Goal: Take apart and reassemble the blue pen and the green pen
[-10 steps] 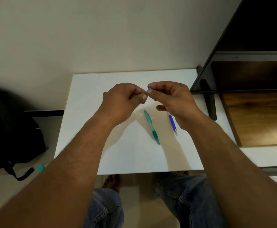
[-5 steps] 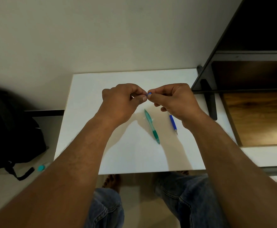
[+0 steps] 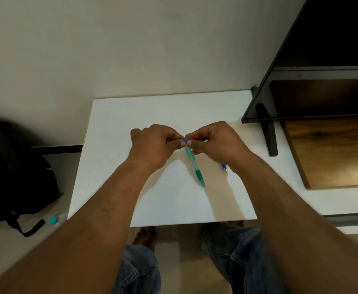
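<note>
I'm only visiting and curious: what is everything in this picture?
table: one, white, centre, against the wall
green pen: one, green, lying on the table
blue pen part: one, blue, on the table, partly under the right wrist
blue piece: one, small, blue, pinched between both hands
backpack: one, black, floor at left
bottle: one, clear with teal cap, beside the backpack
shelf unit: one, black, at right
wooden panel: one, brown, below the shelf unit
jeans: one pair, blue, below the table edge
bare foot: one, under the table's near edge
left hand: one, pinching the blue piece
right hand: one, pinching the blue piece
</note>
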